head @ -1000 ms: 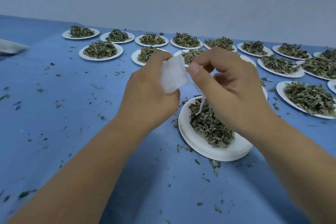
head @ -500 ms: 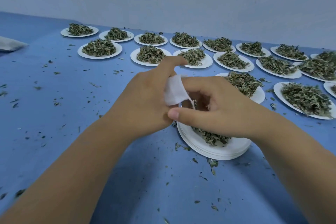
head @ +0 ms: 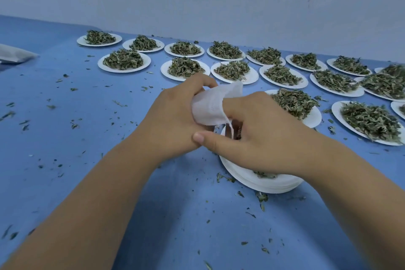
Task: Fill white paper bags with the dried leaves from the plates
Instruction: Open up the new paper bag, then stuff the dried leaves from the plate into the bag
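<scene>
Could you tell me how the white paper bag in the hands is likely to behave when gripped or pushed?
The white paper bag is probably floppy: it creases and bends where the left hand grips it. It looks thin and light, so a push would likely crumple it. Its string dangles limply.

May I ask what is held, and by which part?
The left hand grips the white paper bag by its left edge; for the right hand, unclear.

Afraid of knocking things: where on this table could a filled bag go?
Left of the left hand, the table is bare but for crumbs, up to the packet. Also in front of the stack. Plates crowd the far and right sides.
</scene>
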Available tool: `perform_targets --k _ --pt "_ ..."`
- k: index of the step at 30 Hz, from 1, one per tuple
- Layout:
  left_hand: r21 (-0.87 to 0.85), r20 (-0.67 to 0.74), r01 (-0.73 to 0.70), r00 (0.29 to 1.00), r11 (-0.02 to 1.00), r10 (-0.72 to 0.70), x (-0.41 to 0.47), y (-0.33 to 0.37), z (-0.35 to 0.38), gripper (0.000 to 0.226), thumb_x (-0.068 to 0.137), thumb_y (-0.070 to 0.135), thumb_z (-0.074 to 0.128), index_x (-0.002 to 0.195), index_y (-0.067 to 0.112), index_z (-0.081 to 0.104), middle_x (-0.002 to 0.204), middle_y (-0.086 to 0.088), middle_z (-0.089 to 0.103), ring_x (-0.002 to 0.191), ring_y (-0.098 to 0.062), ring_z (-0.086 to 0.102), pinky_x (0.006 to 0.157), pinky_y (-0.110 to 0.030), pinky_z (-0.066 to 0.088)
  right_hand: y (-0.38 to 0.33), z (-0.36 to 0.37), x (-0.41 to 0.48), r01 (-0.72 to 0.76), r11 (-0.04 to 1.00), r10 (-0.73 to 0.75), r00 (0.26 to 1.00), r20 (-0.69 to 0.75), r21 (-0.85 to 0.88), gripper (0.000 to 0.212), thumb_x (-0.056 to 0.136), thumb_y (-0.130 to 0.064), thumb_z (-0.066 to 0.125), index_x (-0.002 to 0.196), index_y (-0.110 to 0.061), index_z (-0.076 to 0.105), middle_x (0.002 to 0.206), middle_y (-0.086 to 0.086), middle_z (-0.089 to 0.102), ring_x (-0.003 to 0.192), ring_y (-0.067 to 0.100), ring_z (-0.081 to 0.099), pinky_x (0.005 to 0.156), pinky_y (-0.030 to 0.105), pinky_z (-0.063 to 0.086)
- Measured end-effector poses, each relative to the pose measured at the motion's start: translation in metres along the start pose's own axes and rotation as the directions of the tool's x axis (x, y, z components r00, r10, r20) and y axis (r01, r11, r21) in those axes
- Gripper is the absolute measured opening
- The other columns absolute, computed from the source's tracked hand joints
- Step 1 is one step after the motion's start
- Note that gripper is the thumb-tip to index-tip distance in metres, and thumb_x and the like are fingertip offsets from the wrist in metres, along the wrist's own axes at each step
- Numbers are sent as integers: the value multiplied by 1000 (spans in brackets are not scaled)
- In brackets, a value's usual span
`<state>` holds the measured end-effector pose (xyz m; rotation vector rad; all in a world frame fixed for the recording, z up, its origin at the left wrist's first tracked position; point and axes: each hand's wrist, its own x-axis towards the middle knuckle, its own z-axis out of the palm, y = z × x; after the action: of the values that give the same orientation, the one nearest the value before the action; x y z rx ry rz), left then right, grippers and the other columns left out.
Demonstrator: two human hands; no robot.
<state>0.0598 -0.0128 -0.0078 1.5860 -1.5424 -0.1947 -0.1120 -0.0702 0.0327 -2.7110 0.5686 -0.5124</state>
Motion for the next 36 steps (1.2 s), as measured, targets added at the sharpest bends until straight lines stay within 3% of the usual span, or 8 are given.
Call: perform_targets --k 2,4,7,13,19,25,30,36 --pt "14 30 -42 999 999 41 -1 4 2 63 66 28 70 122 48 49 99 21 61 86 -2 62 65 -17 50 -2 -5 1 -129 926 66 981 185 354 34 95 -42 67 92 -8 68 72 1 72 58 4 67 50 17 44" --pt "-5 51 -91 995 996 91 -3 7 5 66 69 33 66 129 48 46 104 23 60 92 0 62 70 -15 50 -2 -7 1 -193 878 75 960 271 438 33 96 -39 67 86 -7 69 72 -3 74 61 -1 68 49 13 44" --pt "-4 87 -109 990 994 109 -6 9 9 68 70 34 66 133 48 44 103 16 67 92 -4 65 72 -28 56 -1 -8 1 -122 951 70 980 188 285 43 89 -50 71 64 -17 60 49 -9 52 43 0 49 44 13 34" --pt "180 -16 -208 977 961 215 -2 11 5 60 69 37 65 129 33 55 102 16 62 91 -4 58 80 -30 51 0 -15 -2 -4 998 -8 984 178 68 46 90 -61 61 77 -17 62 63 -6 56 54 5 52 51 14 40" --pt "125 -43 -156 986 980 163 -7 18 17 28 66 50 49 92 39 47 83 15 59 73 -9 57 56 -27 46 0 -14 -3 70 996 -59 977 203 -47 48 89 -64 56 76 -19 61 61 -11 54 57 5 51 52 16 38" --pt "288 -103 -67 990 955 100 -1 -4 8 41 77 17 60 105 43 45 80 14 56 72 -18 54 58 -36 49 37 -28 -27 17 985 44 937 -347 170 14 93 -39 66 103 -30 70 92 -18 72 85 10 69 70 29 52" --pt "491 -135 -57 981 869 141 5 -23 -27 51 77 4 60 113 38 51 91 3 64 86 -34 56 69 -42 50 73 -18 -53 -154 985 163 980 114 -81 75 78 -84 54 143 -51 37 138 -32 44 131 -10 35 102 25 34" --pt "525 -128 67 992 848 1 12 -46 -52 49 79 8 62 116 39 51 102 2 67 97 -33 61 87 -49 52 80 2 -49 -122 983 151 963 225 -137 96 77 -87 53 156 -48 15 158 -24 24 142 -4 18 109 25 21"
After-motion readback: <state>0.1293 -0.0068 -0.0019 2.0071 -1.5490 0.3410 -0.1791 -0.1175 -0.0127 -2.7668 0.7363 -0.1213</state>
